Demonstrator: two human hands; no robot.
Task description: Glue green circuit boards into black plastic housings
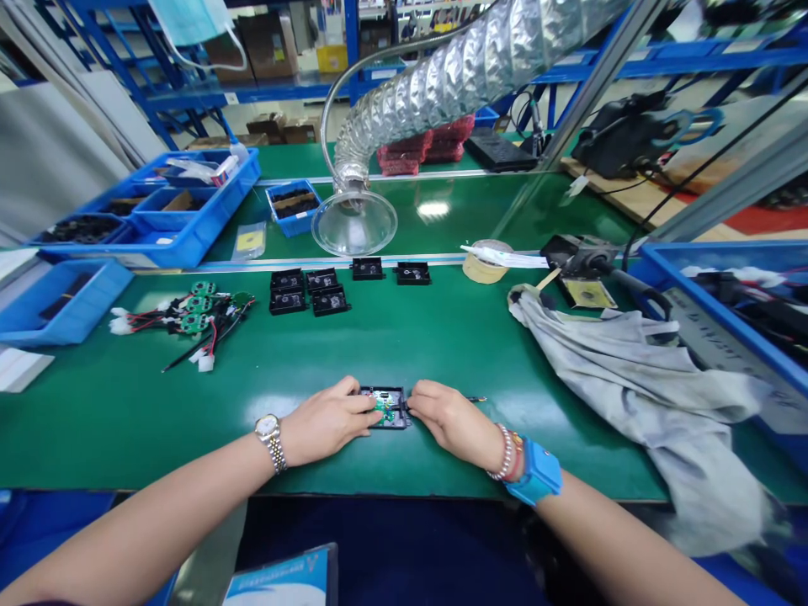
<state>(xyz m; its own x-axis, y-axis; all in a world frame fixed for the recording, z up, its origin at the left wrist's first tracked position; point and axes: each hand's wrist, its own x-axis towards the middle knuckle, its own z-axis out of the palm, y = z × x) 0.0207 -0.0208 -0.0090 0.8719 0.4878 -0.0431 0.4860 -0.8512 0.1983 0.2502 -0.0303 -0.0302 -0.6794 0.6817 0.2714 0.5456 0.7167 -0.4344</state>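
A small open black plastic case (399, 425) lies on the green mat near its front edge, with a green circuit board (385, 401) inside. Gripping the case's left side is my left hand (332, 421), its fingers over the left wall and the board's edge. My right hand (451, 422) is closed at the case's right end, pinching a dark cable whose bare wire ends (478, 399) stick out past the knuckles. My fingers hide most of that cable. Further back stand several similar black cases (329, 300). Left of them lies a pile of green boards with wires (197, 318).
A clear suction hood (354, 225) on a foil duct (435, 80) hangs above the bench. Blue bins (82, 311) stand at left, another blue bin (725, 337) at right. A grey cloth (606, 379) drapes over the right front edge, near a tape roll (485, 268).
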